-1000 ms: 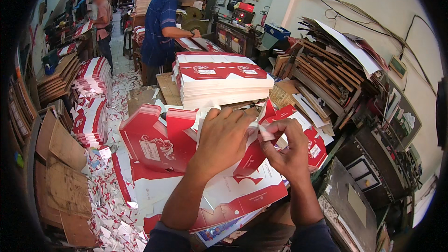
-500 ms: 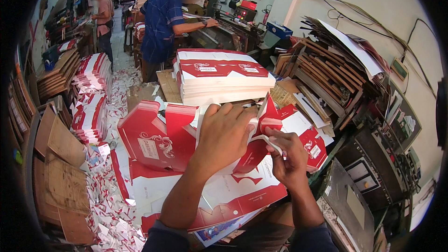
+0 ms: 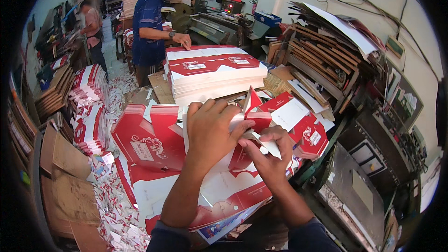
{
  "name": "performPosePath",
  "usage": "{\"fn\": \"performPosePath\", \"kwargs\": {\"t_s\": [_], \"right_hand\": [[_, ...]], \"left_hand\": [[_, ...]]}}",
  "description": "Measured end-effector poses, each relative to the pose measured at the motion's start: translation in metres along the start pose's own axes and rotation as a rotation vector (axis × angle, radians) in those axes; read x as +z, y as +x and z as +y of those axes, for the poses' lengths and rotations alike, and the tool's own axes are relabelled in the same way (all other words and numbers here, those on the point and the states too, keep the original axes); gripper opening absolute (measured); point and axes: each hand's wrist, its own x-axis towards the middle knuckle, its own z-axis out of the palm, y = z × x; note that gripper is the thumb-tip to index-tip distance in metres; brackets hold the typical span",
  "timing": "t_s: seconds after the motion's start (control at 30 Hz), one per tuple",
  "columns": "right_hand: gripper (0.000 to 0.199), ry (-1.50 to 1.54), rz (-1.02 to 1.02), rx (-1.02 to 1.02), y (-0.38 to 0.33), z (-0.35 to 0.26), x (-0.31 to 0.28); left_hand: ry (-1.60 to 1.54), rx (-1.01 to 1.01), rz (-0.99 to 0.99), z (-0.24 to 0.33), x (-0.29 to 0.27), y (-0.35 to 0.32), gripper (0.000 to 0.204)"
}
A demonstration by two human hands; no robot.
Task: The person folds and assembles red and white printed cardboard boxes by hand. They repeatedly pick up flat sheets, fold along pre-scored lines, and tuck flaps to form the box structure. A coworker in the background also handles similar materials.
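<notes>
A thick bundle of red-and-white die-cut carton blanks (image 3: 151,142) stands on edge before me. My left hand (image 3: 212,133) is closed over its top edge, the thumb reaching right toward the notched flaps. Close beside it, my right hand (image 3: 271,156) pinches a white cardboard offcut (image 3: 272,147) at the bundle's right end. Whether that offcut is fully separate from the blanks is hidden by my fingers. Under the bundle lies a flat printed carton sheet (image 3: 170,193), white with red borders.
A tall pile of printed cartons (image 3: 217,77) stands beyond my hands, a co-worker (image 3: 151,32) behind it. More carton bundles (image 3: 305,128) lie right. Paper scraps (image 3: 119,205) cover the floor left, near leaning boards (image 3: 67,172). Stacked wooden boards (image 3: 322,60) fill the right.
My right hand has drawn in toward my left, still pinching the white offcut. The co-worker's hand has come from the machine onto the carton pile. The whole view has shifted slightly.
</notes>
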Motion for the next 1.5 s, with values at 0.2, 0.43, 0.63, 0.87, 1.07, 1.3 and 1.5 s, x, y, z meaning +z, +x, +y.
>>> {"fn": "performPosePath", "kwargs": {"t_s": [0.2,0.43,0.63,0.87,1.07,1.3,1.5], "right_hand": [[0.032,0.090,0.257,0.250,0.012,-0.019,0.017],[0.028,0.019,-0.135,0.559,0.009,-0.026,0.000],[0.028,-0.066,-0.155,0.410,0.004,-0.011,-0.003],[0.031,-0.165,-0.235,0.426,0.017,-0.021,0.001],[0.013,-0.203,-0.203,0.258,0.002,-0.003,0.010],[0.021,0.159,-0.036,0.073,-0.027,0.021,0.001],[0.048,0.530,0.126,0.300,-0.023,-0.033,-0.007]], "left_hand": [[0.078,-0.024,-0.032,0.008,-0.002,0.001,0.026],[0.086,-0.015,-0.028,0.014,-0.001,0.002,0.028],[0.108,-0.030,-0.049,0.018,0.000,0.006,0.027],[0.152,-0.011,-0.032,0.015,0.001,0.001,0.027],[0.132,0.005,0.003,0.014,0.003,0.001,0.021],[0.085,-0.037,-0.029,0.015,0.009,0.003,0.026],[0.188,0.105,-0.078,0.005,0.010,0.004,0.029]]}}
